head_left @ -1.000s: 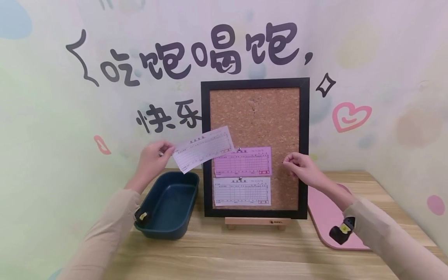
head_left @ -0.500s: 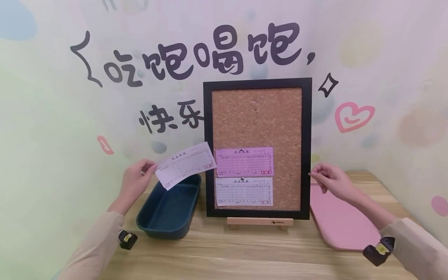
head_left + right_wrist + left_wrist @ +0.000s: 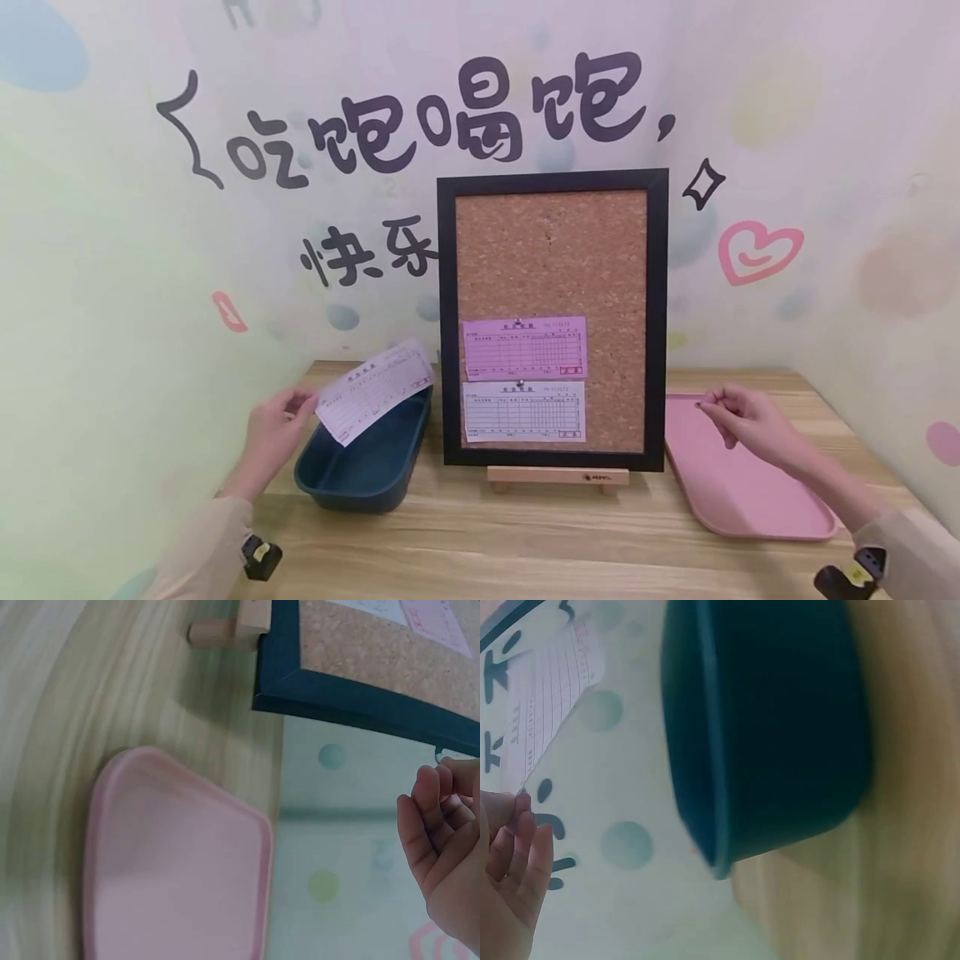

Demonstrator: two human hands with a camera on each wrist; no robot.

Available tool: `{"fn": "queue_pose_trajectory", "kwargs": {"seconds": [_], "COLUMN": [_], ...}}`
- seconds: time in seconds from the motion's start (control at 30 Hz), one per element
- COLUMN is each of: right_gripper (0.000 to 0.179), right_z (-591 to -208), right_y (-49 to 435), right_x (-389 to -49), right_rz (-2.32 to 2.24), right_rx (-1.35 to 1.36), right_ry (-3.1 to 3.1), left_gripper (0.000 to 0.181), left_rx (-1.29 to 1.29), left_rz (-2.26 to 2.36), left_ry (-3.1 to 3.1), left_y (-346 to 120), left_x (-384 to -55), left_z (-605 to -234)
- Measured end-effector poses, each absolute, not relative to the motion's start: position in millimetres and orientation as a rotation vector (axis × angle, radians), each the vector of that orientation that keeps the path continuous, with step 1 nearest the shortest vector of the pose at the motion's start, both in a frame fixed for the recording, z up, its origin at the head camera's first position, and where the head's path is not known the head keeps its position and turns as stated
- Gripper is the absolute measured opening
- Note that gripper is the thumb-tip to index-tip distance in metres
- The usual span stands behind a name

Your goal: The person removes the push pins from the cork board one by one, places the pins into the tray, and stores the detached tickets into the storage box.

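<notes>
My left hand [image 3: 279,425] pinches a white printed receipt slip [image 3: 375,392] by its left corner. The slip is tilted and slightly bowed, over the dark blue plastic basin [image 3: 360,493]. In the left wrist view, thumb and fingertips meet on the slip's edge [image 3: 551,697]. My right hand [image 3: 750,425] is above the pink tray [image 3: 750,496], thumb and index finger pinching a tiny dark push pin [image 3: 700,406], mostly hidden by the fingertips. On the framed cork board [image 3: 555,250], a pink slip [image 3: 525,350] is pinned above a white slip [image 3: 523,412].
The cork board stands upright on a small wooden easel [image 3: 558,476] at the middle of the wood-grain table [image 3: 480,550]. The basin is left of it, the pink tray right. Close behind is a wall [image 3: 360,50] with large black lettering.
The left hand has moved left and down with the white slip, away from the board to over the basin. The right hand has drawn away from the board to the right and down.
</notes>
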State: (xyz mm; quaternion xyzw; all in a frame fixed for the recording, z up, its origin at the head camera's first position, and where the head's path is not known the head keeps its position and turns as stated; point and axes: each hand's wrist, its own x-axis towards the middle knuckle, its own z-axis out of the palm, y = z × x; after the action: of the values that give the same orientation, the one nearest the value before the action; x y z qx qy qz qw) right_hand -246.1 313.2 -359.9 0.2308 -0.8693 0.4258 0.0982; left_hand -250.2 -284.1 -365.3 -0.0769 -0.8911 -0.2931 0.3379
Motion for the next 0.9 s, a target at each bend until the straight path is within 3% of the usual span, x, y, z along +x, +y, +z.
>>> {"fn": "queue_pose_trajectory", "kwargs": {"seconds": [0.23, 0.9], "right_gripper": [0.007, 0.023], "right_z": [-383, -447], "right_y": [329, 356], "right_x": [-241, -240], "right_rz": [1.301, 1.433], "right_rx": [0.683, 0.372], "right_ry": [-2.577, -2.747], "left_gripper": [0.010, 0.008], "left_rx": [-0.106, 0.148], "left_rz": [-0.778, -0.790], "left_ry": [-2.335, -2.283], "left_y": [-284, -253], "left_x": [-245, -239], "left_z": [-389, -426]}}
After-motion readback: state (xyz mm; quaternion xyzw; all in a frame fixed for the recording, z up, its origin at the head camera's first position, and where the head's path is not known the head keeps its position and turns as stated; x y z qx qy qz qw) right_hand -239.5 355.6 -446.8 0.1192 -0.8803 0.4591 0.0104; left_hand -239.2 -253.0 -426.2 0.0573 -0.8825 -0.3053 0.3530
